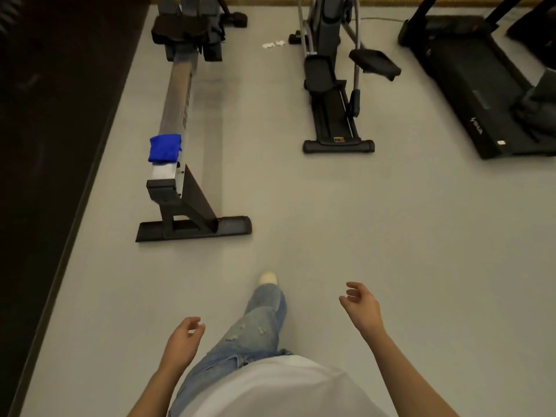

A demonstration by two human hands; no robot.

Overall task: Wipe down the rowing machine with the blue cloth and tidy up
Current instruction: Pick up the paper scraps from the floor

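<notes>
Both hands hang empty in front of the person: the left hand point(183, 335) and the right hand point(359, 302) each have loosely curled fingers and grip nothing. Between them one leg is out in front, pale shoe point(267, 277) on the grey floor. Ahead of the left hand, the rowing machine's point(177, 94) flat black floor bar point(192, 228) sticks out sideways. To my eye that is the first hazard, since a foot could catch its end on the way in. The blue cloth point(165, 148) lies further ahead of that hand and well apart from it, on top of the narrow rail near the rear end. It is bunched into a soft, rumpled pad that hangs a little over the rail's edge on the side away from the right hand. A careless swipe could knock it onto the dark mat point(45, 115) beyond. The rail looks bare grey metal, smooth and long, running up to the black seat point(180, 28) at the far end. Far ahead of the right hand, a few white scraps point(273, 44) lie on the floor, easy to overlook when tidying.
</notes>
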